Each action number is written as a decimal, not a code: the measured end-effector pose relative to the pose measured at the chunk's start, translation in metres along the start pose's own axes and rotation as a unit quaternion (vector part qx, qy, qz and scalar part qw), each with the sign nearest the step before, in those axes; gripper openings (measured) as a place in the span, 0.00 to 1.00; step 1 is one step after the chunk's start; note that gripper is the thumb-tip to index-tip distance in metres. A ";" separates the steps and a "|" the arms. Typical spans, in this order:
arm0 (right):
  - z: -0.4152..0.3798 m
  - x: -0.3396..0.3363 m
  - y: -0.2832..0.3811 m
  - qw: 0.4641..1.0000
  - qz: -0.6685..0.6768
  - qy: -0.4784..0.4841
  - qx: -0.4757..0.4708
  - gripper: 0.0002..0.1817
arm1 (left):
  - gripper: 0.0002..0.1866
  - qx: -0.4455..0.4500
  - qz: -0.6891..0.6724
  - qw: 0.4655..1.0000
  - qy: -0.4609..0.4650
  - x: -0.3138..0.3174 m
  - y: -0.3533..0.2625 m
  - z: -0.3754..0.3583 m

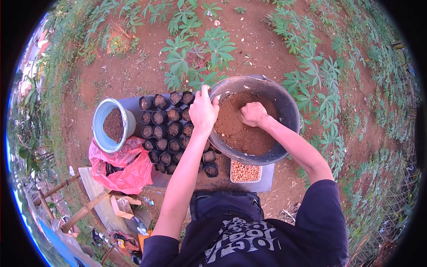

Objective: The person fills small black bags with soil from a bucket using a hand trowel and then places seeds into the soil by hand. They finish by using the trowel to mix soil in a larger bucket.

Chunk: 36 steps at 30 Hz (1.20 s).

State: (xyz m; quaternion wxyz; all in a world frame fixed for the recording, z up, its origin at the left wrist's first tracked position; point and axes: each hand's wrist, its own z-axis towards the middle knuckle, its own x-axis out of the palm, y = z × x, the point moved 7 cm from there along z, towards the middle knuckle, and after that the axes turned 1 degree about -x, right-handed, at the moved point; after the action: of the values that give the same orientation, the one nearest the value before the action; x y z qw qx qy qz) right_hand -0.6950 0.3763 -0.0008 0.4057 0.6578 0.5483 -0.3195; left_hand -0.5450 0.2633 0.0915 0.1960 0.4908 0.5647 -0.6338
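A large black bucket of loose brown soil stands right of centre, leaning toward me. My left hand grips its left rim, thumb and fingers at the edge. Inside the bucket, my right hand is closed like a fist against the soil, its fingertips hidden. Left of the bucket, several black plastic seedling bags filled with soil stand in rows, partly covered by my left forearm. Just below the bucket sits a clear tub of orange-yellow kernels.
A light-blue bucket with dark soil stands at the table's left end, beside a pink plastic bag. The grey table carries these things. Leafy plants grow beyond it. Wooden planks and a small box lie lower left.
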 end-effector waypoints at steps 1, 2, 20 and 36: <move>-0.005 -0.005 0.003 1.000 0.016 -0.015 -0.001 0.21 | 0.23 0.004 -0.005 1.000 -0.002 0.000 0.000 -0.001; -0.011 -0.009 0.006 0.999 0.033 -0.031 0.000 0.23 | 0.23 0.006 -0.004 1.000 -0.003 0.000 0.000 -0.001; -0.132 -0.072 0.017 0.994 0.052 -0.099 0.001 0.25 | 0.24 0.014 0.000 1.000 0.008 0.002 0.003 -0.001; -0.128 -0.095 -0.029 0.967 -0.110 -0.188 0.133 0.18 | 0.23 0.041 -0.020 0.999 -0.023 0.001 0.004 -0.002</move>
State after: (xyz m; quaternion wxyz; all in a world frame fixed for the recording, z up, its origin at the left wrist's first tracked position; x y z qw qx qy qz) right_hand -0.7446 0.4474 0.1354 0.3725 0.5694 0.4838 -0.5504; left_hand -0.5413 0.2645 0.0884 0.1758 0.4726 0.5432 -0.6713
